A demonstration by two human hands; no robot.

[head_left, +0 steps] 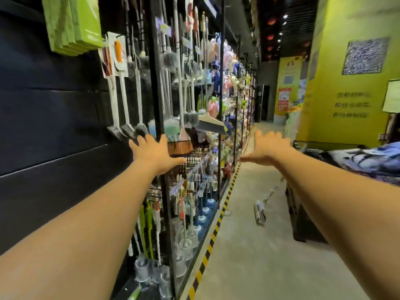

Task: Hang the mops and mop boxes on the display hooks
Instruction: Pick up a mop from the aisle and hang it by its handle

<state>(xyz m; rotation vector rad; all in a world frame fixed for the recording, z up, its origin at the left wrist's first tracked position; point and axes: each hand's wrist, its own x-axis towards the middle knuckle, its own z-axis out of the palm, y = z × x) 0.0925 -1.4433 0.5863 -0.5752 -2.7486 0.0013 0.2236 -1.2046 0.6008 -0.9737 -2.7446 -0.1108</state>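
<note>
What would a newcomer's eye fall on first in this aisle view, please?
Two bare arms stretch forward, with the left hand and right hand both open and empty. Along the left side runs a tall rack crowded with hanging brushes. A mop lies on the floor to the right of the rack, and a yellow-green wall closes the right side.

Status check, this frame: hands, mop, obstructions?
Left hand open, empty. Right hand open, empty. Mop lying on aisle floor ahead, unhung. Nothing visible blocking it.
</note>
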